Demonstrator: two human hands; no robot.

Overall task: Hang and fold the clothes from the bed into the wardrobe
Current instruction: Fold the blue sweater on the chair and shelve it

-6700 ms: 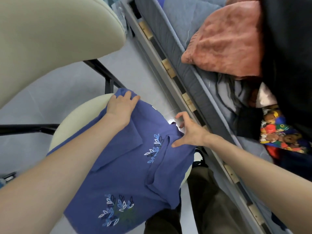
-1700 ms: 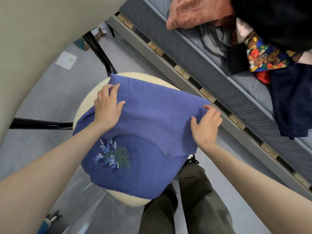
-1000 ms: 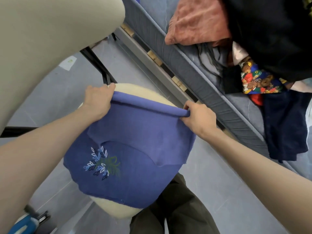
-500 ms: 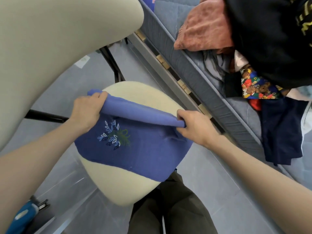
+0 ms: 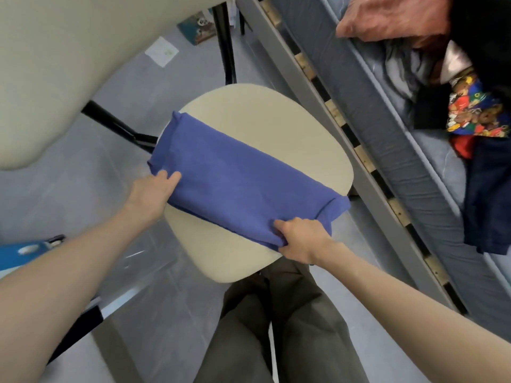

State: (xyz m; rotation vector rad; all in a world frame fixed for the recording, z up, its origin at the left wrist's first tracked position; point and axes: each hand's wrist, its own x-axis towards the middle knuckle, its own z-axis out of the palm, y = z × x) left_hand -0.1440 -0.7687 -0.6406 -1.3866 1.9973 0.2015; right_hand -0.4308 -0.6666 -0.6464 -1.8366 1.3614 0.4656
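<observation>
A blue shirt (image 5: 243, 178) lies folded into a long flat band across the cream seat of a chair (image 5: 276, 117). Its embroidered leaf print is hidden inside the fold. My left hand (image 5: 153, 193) grips the near left corner of the band, fingers over the cloth. My right hand (image 5: 300, 239) pinches the near right edge at the seat's front. More clothes lie heaped on the bed (image 5: 409, 150) at the right: a patterned bear-print piece (image 5: 475, 111), a dark navy garment (image 5: 492, 194) and a black one (image 5: 481, 31).
The cream chair back (image 5: 55, 64) fills the upper left. The grey bed frame rail (image 5: 340, 128) runs diagonally just right of the seat. A rust-pink pillow (image 5: 387, 17) sits on the bed. My legs in olive trousers (image 5: 284, 327) stand below the seat. A paper scrap (image 5: 161, 52) lies on the floor.
Both hands carried the far edge of the shirt toward me and laid it over the near half, covering the leaf print. The shirt went from a wide sheet to a narrow folded band.
</observation>
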